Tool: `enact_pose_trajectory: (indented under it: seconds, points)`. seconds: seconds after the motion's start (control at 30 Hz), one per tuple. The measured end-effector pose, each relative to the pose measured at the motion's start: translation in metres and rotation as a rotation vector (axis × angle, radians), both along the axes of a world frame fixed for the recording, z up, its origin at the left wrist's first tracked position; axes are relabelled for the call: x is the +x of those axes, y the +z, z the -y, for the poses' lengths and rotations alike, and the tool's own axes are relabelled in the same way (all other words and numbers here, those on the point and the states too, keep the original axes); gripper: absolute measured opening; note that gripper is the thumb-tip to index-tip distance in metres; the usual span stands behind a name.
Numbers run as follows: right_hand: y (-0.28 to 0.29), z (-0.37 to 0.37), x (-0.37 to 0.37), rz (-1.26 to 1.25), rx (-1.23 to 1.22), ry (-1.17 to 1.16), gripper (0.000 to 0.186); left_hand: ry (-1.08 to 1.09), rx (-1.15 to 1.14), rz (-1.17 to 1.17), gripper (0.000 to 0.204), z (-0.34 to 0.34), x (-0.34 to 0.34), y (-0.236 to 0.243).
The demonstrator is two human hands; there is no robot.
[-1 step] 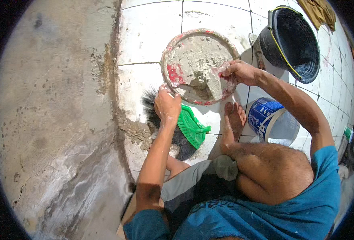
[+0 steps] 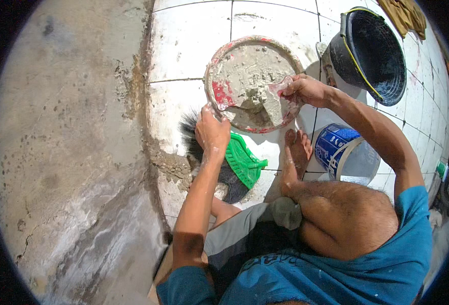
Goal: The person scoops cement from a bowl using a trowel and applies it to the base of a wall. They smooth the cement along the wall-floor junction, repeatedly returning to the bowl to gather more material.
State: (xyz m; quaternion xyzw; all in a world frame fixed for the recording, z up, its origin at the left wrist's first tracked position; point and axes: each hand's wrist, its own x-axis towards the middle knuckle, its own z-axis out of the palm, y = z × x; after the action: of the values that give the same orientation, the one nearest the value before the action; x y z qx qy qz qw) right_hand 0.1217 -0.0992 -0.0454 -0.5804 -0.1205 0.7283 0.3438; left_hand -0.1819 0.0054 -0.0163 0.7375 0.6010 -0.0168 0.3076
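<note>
A round red basin (image 2: 223, 95) holds grey wet mortar (image 2: 250, 68), its surface lumpy with a scooped hollow near the middle. At its near left edge my left hand (image 2: 213, 133) is closed on the rim, thumb over the edge. My right hand (image 2: 306, 91) is closed over the basin's right side, pinching a thin, flat reddish scraper (image 2: 280, 90) smeared with mortar. Its lower end lies against the mortar, so its full shape cannot be made out. Just below my left hand is a green broom head (image 2: 245, 161) with black bristles, partly hidden by my forearm.
A black bucket (image 2: 336, 63) with a yellow-edged rim lies tipped at the upper right, a tool handle (image 2: 329, 73) beside it. Near my foot (image 2: 298, 152) is a blue and white pail (image 2: 331, 145). Left of the white tiles (image 2: 184, 40) rises a rough cement wall (image 2: 77, 101).
</note>
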Motion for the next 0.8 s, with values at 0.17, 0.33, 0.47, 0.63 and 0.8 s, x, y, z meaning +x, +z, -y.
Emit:
enact_pose_trajectory:
  seconds: [0.17, 0.33, 0.47, 0.63, 0.8]
  points:
    - [0.020, -0.004, 0.008, 0.127, -0.017, -0.027, 0.016, -0.510, 0.215, -0.124, 0.079, -0.036, 0.027, 0.016]
    - [0.031, -0.017, -0.001, 0.125, 0.002, 0.003, 0.021, -0.779, 0.242, -0.350, 0.085, -0.073, 0.043, 0.003]
    - [0.043, -0.007, 0.001, 0.123, 0.060, -0.112, 0.017, -0.759, 0.238, -0.276, 0.084, -0.068, 0.052, 0.039]
    - [0.032, -0.006, 0.009, 0.135, 0.054, -0.091, 0.018, -0.235, -0.116, 0.079, 0.070, -0.057, 0.034, 0.032]
    - [0.029, -0.002, 0.013, 0.129, 0.114, -0.118, 0.018, 0.024, -0.207, 0.233, 0.044, -0.048, 0.034, 0.050]
